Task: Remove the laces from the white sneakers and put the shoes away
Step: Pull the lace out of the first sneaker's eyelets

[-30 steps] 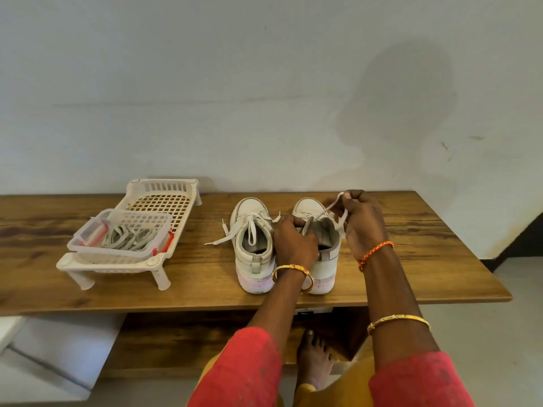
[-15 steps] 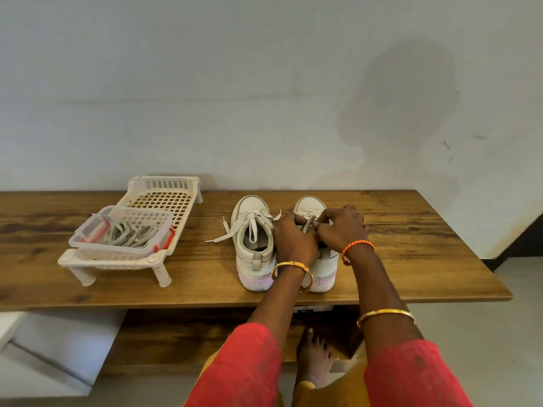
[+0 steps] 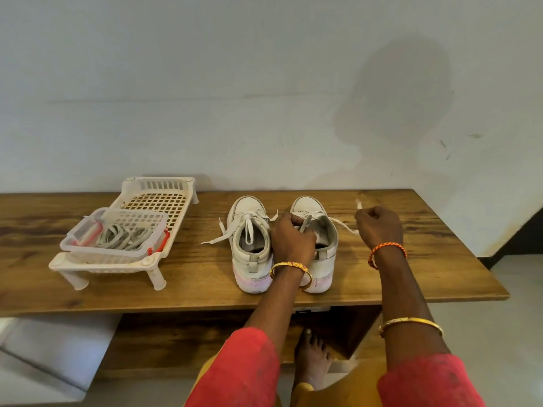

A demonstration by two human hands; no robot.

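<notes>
Two white sneakers stand side by side on the wooden table, heels toward me. The left sneaker has its lace untied and loose, ends trailing to the left. My left hand grips the collar and tongue of the right sneaker. My right hand is to the right of that shoe, fist closed on its white lace, which runs taut from the eyelets to my fist, its tip sticking up above the knuckles.
A white plastic rack stands on the table's left side. On it sits a clear box with red clasps, holding several grey laces. A wall runs behind the table. My bare foot is under the table's front edge.
My right hand has pulled the lace out to the right, away from the right sneaker. My left hand has stayed on that shoe.
</notes>
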